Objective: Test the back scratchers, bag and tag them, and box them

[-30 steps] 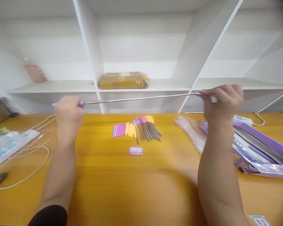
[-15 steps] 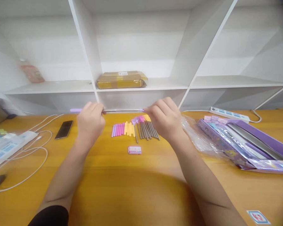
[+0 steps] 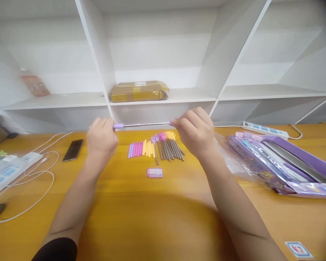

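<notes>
A thin metal rod (image 3: 145, 124) with a purple sleeve (image 3: 118, 126) is stretched level between my hands above the table. My left hand (image 3: 101, 140) is closed round the sleeve at the rod's left end. The fingers of my right hand (image 3: 196, 131) pinch the small purple piece at the other end, which they mostly hide. Below lie purple, pink and yellow tubes (image 3: 137, 149) in a row. Beside them are several metal rods (image 3: 168, 150) with purple, pink and yellow hand-shaped heads. A small pink packet (image 3: 154, 173) lies nearer me.
At the right, clear plastic wrap (image 3: 233, 159) lies beside an open purple box (image 3: 301, 145) and a power strip (image 3: 266, 130). A phone (image 3: 73, 150), white cables and another power strip (image 3: 11, 172) are at the left. A taped parcel (image 3: 139, 91) sits on the shelf.
The purple sleeve, which stuck out left of my left hand, now shows on its right side, with my left hand round it. My right hand has moved slightly right and up.
</notes>
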Demonstrator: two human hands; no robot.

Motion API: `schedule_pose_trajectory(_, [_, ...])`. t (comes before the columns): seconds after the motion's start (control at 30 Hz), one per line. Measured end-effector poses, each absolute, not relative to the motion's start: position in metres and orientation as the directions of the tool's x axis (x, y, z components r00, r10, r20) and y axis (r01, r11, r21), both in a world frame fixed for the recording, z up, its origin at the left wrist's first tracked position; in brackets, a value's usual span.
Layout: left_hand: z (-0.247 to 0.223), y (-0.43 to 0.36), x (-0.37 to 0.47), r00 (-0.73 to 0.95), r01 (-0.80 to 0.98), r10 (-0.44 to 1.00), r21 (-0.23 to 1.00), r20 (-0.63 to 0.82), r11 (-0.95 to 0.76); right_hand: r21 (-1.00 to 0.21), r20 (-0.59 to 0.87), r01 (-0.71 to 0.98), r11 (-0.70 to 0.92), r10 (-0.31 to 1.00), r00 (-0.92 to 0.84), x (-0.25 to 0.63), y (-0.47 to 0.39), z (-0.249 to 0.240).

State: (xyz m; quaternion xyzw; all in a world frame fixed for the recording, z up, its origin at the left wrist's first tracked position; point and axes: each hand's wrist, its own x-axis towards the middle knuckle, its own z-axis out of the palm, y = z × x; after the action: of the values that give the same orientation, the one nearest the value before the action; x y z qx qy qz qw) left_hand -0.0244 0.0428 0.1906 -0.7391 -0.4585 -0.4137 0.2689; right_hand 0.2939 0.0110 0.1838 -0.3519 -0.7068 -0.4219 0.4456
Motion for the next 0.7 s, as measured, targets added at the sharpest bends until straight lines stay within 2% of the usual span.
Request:
schedule_pose_trajectory(0.17, [0.180,0.035,-0.009,0.278,0.883,0.445,-0.044,0.851,-0.467,0.388,0.895,0.824,0.412,0.046,-0.444,0.269,0.005,0.179])
schedule_pose_trajectory(0.27, [0.174,0.033,0.000,0.311,0.868,0.433,-0.068,0.846,-0.491,0.404,0.897,0.818,0.410,-0.001,-0.442,0.252,0.000,0.174])
schedule_pose_trajectory(0.7, [0.179,0.022,0.006,0.381,0.838,0.383,-0.139,0.842,-0.527,0.354,0.884,0.823,0.445,0.128,-0.449,0.263,-0.008,0.183])
